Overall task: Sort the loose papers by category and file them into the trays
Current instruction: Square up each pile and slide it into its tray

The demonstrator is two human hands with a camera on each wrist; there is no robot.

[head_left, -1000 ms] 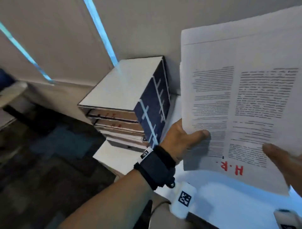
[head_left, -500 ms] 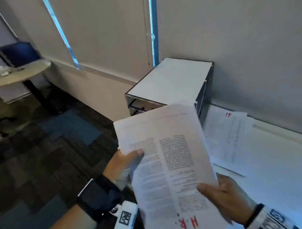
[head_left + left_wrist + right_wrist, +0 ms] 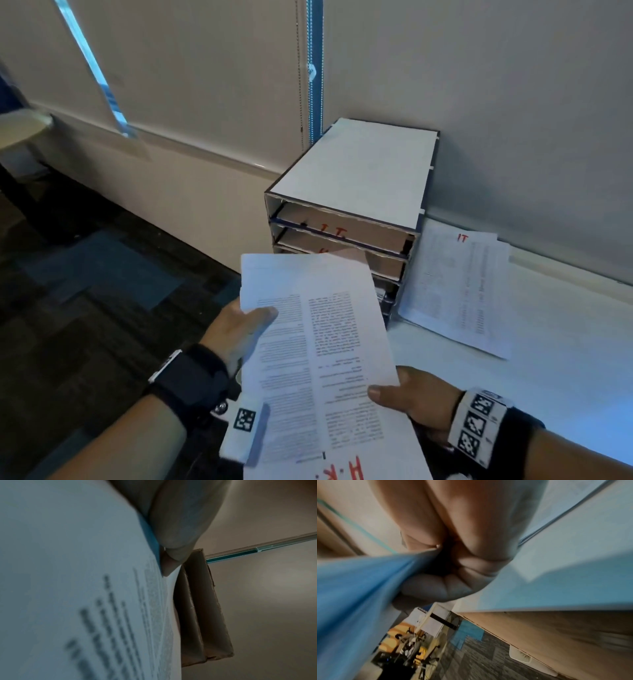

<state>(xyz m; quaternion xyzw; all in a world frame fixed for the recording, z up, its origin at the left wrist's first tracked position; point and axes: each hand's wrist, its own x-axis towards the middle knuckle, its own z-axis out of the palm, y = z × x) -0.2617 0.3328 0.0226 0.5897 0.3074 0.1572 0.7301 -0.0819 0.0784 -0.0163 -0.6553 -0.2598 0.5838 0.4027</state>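
Note:
I hold a printed sheaf of papers (image 3: 318, 359) marked "H.R." in red, its far edge just in front of the stacked trays (image 3: 346, 219). My left hand (image 3: 239, 329) pinches its left edge, thumb on top. My right hand (image 3: 407, 397) pinches its right edge lower down. The tray unit stands at the desk's left end against the wall; its top tray front is lettered "IT" in red, and the lower fronts are partly hidden by the papers. In the left wrist view the papers (image 3: 77, 588) fill the left side. In the right wrist view curled fingers (image 3: 453, 588) grip the papers (image 3: 359, 588).
A loose sheet marked "IT" (image 3: 455, 294) lies on the white desk (image 3: 565, 359) right of the trays. The wall runs close behind. Left of the desk edge is dark carpeted floor (image 3: 85, 291), and a round table (image 3: 20, 126) stands far left.
The papers have come down from in front of my face to waist height before the trays, with both hands still on them. My view has swung onto the tray fronts.

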